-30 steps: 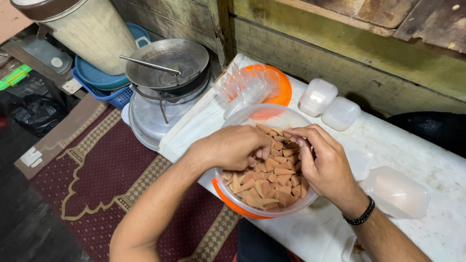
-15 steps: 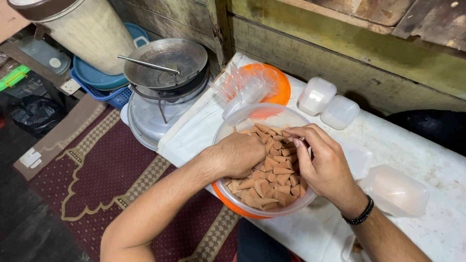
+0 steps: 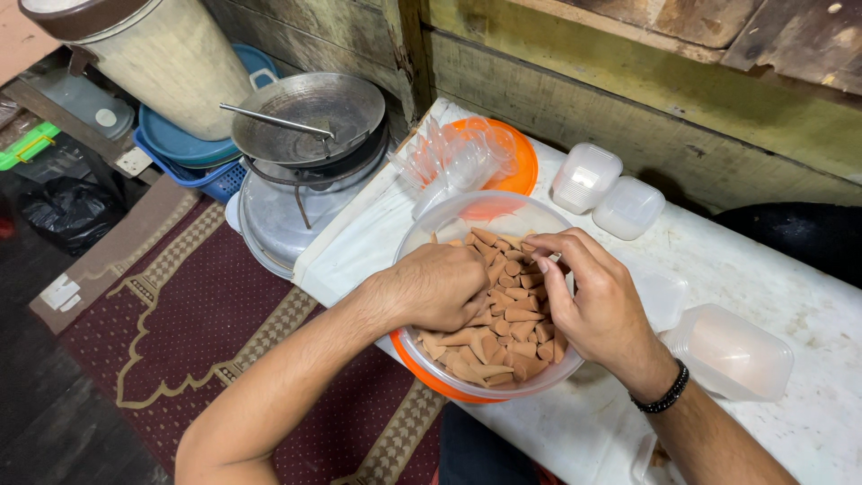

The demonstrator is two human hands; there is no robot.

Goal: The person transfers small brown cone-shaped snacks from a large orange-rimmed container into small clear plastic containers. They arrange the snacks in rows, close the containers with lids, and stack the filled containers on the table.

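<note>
Both hands were down in a clear plastic bowl (image 3: 422,235) that sat on an orange lid (image 3: 415,363) at the near edge of a white table (image 3: 808,314). The bowl was heaped with small brown cone-shaped pieces (image 3: 503,328). The left hand (image 3: 442,286) lay over the left side of the heap, knuckles up and fingers curled under into the pieces; whether it had any of them gripped could not be told. The right hand (image 3: 588,301) was over the right side, its thumb and forefinger pinched together around one small piece near the far rim, the other fingers loosely bent. A black bead bracelet (image 3: 663,395) ringed the right wrist. Just beyond the bowl lay a second orange lid (image 3: 521,162) with a bunch of clear plastic cups (image 3: 453,157) resting on it. Two small white lidded tubs (image 3: 606,190) stood side by side further back on the table, and a larger clear tub (image 3: 732,350) sat to the right of the right wrist. Off the table to the left, a metal pan (image 3: 310,112) with a thin metal rod lying across it rested on a round stove, above a dark red patterned rug (image 3: 206,341).
</note>
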